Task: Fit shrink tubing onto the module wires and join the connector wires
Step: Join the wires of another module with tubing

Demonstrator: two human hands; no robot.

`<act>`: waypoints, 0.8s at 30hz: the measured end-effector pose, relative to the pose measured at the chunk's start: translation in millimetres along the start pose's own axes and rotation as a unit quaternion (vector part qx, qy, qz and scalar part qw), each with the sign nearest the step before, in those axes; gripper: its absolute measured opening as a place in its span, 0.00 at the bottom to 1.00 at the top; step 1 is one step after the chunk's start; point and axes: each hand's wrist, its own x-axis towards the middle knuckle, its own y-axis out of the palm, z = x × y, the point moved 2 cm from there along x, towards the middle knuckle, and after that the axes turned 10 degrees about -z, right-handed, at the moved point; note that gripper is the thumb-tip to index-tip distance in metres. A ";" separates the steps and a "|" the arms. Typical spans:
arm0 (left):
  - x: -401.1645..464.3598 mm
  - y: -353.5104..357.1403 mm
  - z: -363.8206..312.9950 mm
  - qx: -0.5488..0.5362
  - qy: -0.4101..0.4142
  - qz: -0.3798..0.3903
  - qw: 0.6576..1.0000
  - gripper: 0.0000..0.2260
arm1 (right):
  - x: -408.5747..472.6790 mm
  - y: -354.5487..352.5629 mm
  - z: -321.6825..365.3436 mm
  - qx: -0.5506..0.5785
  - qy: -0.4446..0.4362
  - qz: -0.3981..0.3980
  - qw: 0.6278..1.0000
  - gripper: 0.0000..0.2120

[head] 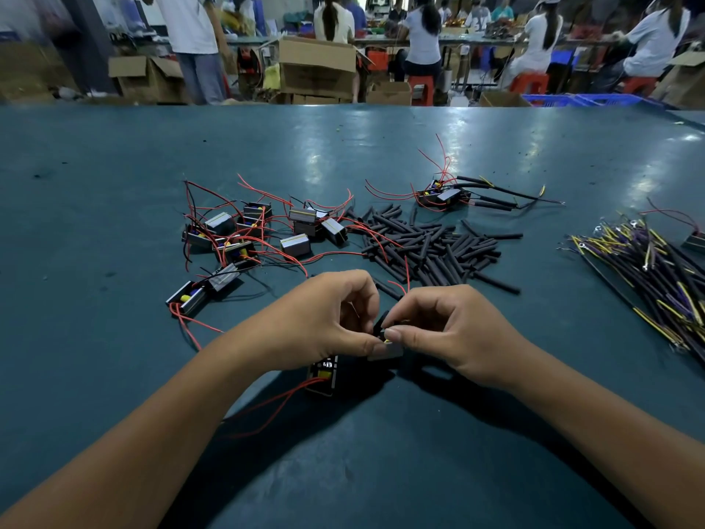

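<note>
We have both hands pinched together over the near table (114, 154), left hand (324, 318) and right hand (442, 326) gripping one module (323, 376) with a black tube piece (381, 323) between the fingertips, while spare shrink tubing (431, 246) lies just beyond, nearer the right hand.

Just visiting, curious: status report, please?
Left hand and right hand pinch one module. Tubing pile beyond. Nothing in the way.

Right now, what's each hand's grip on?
Left hand: pinching the module.
Right hand: pinching a black tubing piece at the module.
</note>
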 end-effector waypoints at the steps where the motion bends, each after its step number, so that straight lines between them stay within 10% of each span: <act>1: -0.3 -0.8 -0.1 0.005 0.001 0.000 1.000 0.15 | 0.1 1.3 -0.5 0.000 0.001 -0.005 1.000 0.03; 24: -1.5 0.6 -4.4 0.069 -0.019 -0.001 0.997 0.13 | -0.8 1.2 0.3 0.022 0.060 -0.004 0.998 0.05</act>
